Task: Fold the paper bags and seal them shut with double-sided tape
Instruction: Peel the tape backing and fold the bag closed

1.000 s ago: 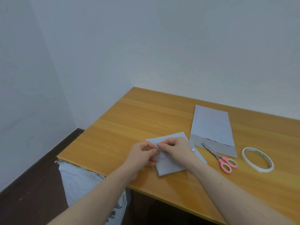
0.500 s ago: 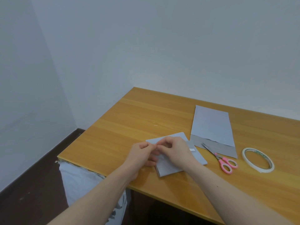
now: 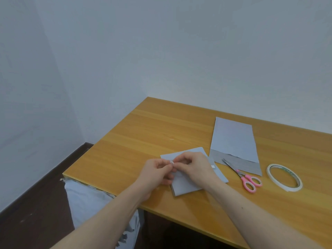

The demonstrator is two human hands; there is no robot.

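While both hands (image 3: 179,169) pinch tape piece (image 3: 172,162), folded bag (image 3: 186,187) beneath

Arms: both of mine bare to the elbow, no sleeves.
Wrists: no watch, no rings.
Lap: pale grey cloth (image 3: 84,200).
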